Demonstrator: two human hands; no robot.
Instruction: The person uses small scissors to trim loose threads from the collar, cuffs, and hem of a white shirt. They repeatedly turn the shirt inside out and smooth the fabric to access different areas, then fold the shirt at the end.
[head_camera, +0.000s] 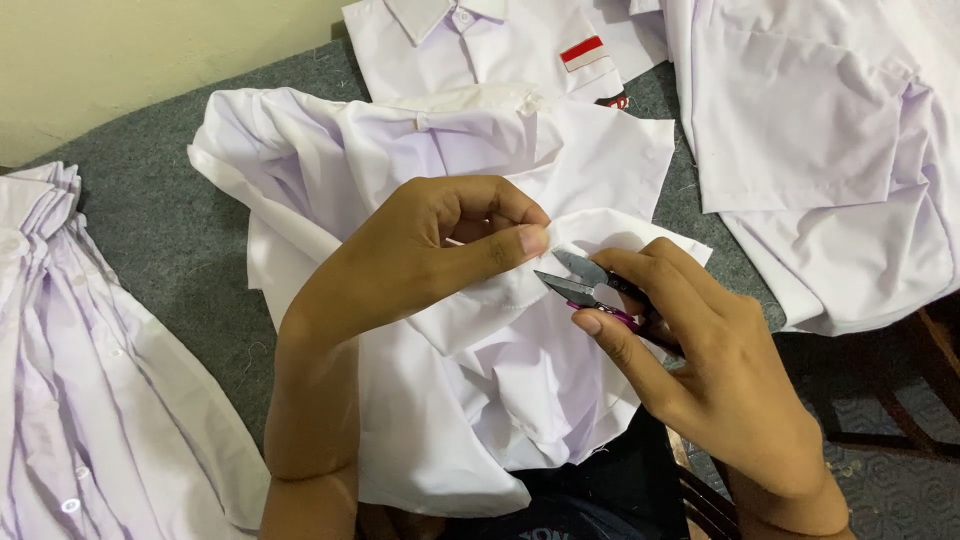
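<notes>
White cotton fills most of the view: a white shirt (470, 400) lies bunched across the person's lap and onto the grey surface (170, 230). The left hand (420, 250) pinches a fold of its hem, thumb pressed flat against the curled fingers (500, 205), so the cloth edge stands up taut just beside the blades. The right hand (700, 350) holds a small pair of thread snips (585, 285), its fingers wrapped round the purple-tinted handle; the blades stand slightly apart, tips pointing at the pinched edge and nearly touching it.

By the look of it, the step in hand is trimming a loose thread off the seam, though the thread itself is too fine to make out. The next move seems to call for keeping the fold tight and closing the tips only on the thread, clear of the cloth and the thumb.

More white shirts lie around: a stack (70, 380) to the left, a collared shirt with a red-and-white patch (480, 45) beyond, another heap (830, 150) to the right.
</notes>
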